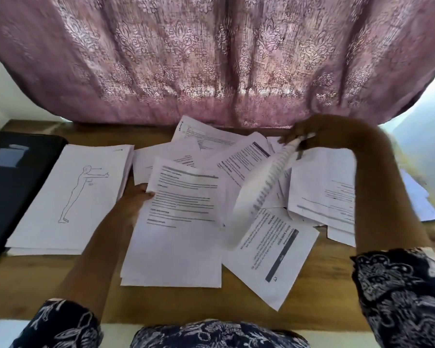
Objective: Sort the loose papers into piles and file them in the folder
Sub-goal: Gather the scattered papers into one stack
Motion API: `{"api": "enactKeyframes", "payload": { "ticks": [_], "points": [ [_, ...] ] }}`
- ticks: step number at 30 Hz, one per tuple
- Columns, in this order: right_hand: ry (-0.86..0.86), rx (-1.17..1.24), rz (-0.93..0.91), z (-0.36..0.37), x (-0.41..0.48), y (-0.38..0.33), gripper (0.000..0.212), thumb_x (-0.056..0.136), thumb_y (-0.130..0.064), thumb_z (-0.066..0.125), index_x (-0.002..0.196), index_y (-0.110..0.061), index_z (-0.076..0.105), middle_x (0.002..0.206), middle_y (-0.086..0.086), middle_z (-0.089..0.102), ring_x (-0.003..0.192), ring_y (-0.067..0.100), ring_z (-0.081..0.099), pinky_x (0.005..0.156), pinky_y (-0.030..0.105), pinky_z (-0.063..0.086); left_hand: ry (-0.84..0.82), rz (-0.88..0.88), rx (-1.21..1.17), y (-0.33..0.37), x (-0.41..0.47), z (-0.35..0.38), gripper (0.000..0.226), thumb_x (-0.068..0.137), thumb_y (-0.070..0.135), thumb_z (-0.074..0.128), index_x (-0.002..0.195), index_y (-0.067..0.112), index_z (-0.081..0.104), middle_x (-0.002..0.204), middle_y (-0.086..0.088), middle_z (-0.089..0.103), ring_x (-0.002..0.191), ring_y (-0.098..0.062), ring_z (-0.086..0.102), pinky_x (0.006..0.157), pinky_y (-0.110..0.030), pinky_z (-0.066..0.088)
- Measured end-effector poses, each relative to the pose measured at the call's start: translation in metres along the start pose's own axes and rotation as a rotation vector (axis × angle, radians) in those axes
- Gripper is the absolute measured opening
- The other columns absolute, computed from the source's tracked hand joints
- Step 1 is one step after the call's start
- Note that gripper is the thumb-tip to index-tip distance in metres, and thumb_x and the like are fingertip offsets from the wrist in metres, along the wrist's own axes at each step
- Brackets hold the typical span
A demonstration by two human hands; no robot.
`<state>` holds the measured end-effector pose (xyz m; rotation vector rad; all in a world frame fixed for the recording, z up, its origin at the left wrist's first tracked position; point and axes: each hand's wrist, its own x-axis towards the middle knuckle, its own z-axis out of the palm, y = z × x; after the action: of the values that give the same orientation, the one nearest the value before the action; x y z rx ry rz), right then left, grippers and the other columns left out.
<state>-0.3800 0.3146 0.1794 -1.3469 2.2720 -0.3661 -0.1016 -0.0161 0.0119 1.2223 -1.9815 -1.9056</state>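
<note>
Near the front edge of the table (324, 295), gripped at its left side by the left hand (136, 200), thumb on top: a stack of printed sheets (178, 229). Further back, pinched by its far end in the right hand (309, 134)'s curled fingers: a white spiral-bound booklet (259, 192), blurred, slanting over loose papers (322, 187). At the left edge: a drawing-topped pile (73, 197) beside a black folder (10, 182).

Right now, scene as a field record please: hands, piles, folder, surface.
left hand: grips left edge of white printed text stack
right hand: pinches white comb-bound booklet, lifted, blurred
sorted pile: white paper stack topped by a line-drawn standing figure
folder: black folder, far left, beside that stack
loose sheets: scattered white printed papers, centre to right
surface: brown wooden table
backdrop: pink patterned curtain
</note>
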Motion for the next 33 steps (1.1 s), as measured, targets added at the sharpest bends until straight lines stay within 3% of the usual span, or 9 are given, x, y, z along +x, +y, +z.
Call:
{"api": "enactKeyframes", "payload": {
  "ticks": [4, 9, 13, 15, 17, 23, 25, 28, 33],
  "points": [
    [0.113, -0.216, -0.108, 0.071, 0.082, -0.037, 0.048, 0.086, -0.017, 0.068, 0.132, -0.022, 0.056, 0.148, 0.013, 0.039, 0.133, 0.032, 0.038, 0.107, 0.048, 0.033, -0.165, -0.170, -0.156, 0.009, -0.010, 0.034, 0.024, 0.092, -0.006, 0.049, 0.100, 0.010, 0.064, 0.085, -0.003, 0.074, 0.083, -0.026, 0.069, 0.060, -0.032, 0.056],
    [0.149, -0.146, 0.153, 0.199, 0.114, -0.068, 0.087, 0.091, -0.046, 0.057, 0.154, -0.024, 0.002, 0.160, 0.007, -0.015, 0.147, 0.027, -0.009, 0.113, 0.060, 0.005, -0.117, -0.207, -0.279, 0.004, -0.016, 0.066, 0.019, 0.100, 0.013, 0.046, 0.093, 0.012, 0.064, 0.084, -0.016, 0.069, 0.061, -0.020, 0.068, 0.059, -0.034, 0.055],
    [0.148, -0.070, 0.221, 0.256, 0.094, -0.077, 0.068, 0.099, -0.049, 0.034, 0.154, -0.019, 0.008, 0.161, 0.004, -0.005, 0.148, 0.019, -0.008, 0.117, 0.056, 0.002, -0.118, -0.248, -0.354, -0.003, -0.022, 0.073, 0.035, 0.097, 0.046, 0.047, 0.105, 0.016, 0.065, 0.094, -0.007, 0.074, 0.083, -0.025, 0.070, 0.064, -0.036, 0.053],
    [0.236, 0.027, 0.191, 0.252, 0.083, -0.074, 0.065, 0.100, -0.045, 0.037, 0.153, -0.019, 0.011, 0.161, 0.002, -0.002, 0.148, 0.017, -0.006, 0.119, 0.051, 0.000, -0.098, -0.103, -0.119, -0.006, -0.022, 0.074, 0.016, 0.093, 0.024, 0.062, 0.108, 0.018, 0.064, 0.104, -0.006, 0.071, 0.086, -0.022, 0.069, 0.066, -0.034, 0.054],
    [0.445, 0.103, 0.279, 0.233, 0.067, -0.060, 0.062, 0.101, -0.041, 0.039, 0.153, -0.017, 0.015, 0.161, 0.002, 0.003, 0.148, 0.017, -0.002, 0.120, 0.046, 0.000, -0.066, 0.016, 0.037, -0.009, -0.019, 0.081, 0.024, 0.088, 0.005, 0.066, 0.107, 0.019, 0.064, 0.111, -0.007, 0.069, 0.095, -0.024, 0.067, 0.080, -0.035, 0.053],
    [0.540, 0.051, 0.938, 0.204, 0.017, 0.030, 0.070, 0.095, -0.035, 0.047, 0.150, -0.005, 0.016, 0.158, 0.019, 0.015, 0.145, 0.035, 0.013, 0.115, 0.051, 0.017, -0.045, 0.222, 0.186, -0.001, -0.016, 0.117, 0.033, 0.087, 0.002, 0.065, 0.119, 0.010, 0.063, 0.112, -0.002, 0.066, 0.099, -0.021, 0.061, 0.085, -0.028, 0.044],
    [0.588, -0.001, 0.941, 0.203, 0.010, 0.042, 0.043, 0.095, -0.025, 0.044, 0.132, -0.003, 0.044, 0.136, 0.019, 0.049, 0.126, 0.036, 0.044, 0.097, 0.044, 0.041, -0.082, 0.252, 0.217, 0.000, -0.016, 0.131, 0.031, 0.087, 0.000, 0.064, 0.117, 0.008, 0.063, 0.110, -0.004, 0.066, 0.098, -0.021, 0.061, 0.082, -0.026, 0.043],
    [0.681, -0.054, 0.849, 0.192, 0.004, 0.040, 0.021, 0.091, -0.012, 0.042, 0.097, -0.006, 0.061, 0.096, 0.014, 0.066, 0.091, 0.034, 0.062, 0.067, 0.032, 0.041, -0.117, 0.259, 0.232, 0.000, -0.012, 0.144, 0.027, 0.087, 0.000, 0.064, 0.112, 0.010, 0.064, 0.110, -0.006, 0.067, 0.098, -0.024, 0.063, 0.086, -0.031, 0.047],
    [0.842, 0.102, 0.605, 0.167, -0.024, 0.015, 0.028, 0.092, -0.010, 0.048, 0.107, -0.016, 0.071, 0.103, 0.005, 0.073, 0.091, 0.027, 0.065, 0.074, 0.028, 0.044, -0.172, 0.186, 0.196, 0.003, -0.004, 0.156, 0.027, 0.088, 0.001, 0.063, 0.112, 0.012, 0.063, 0.113, -0.010, 0.068, 0.102, -0.029, 0.064, 0.095, -0.044, 0.049]
  ]
}}
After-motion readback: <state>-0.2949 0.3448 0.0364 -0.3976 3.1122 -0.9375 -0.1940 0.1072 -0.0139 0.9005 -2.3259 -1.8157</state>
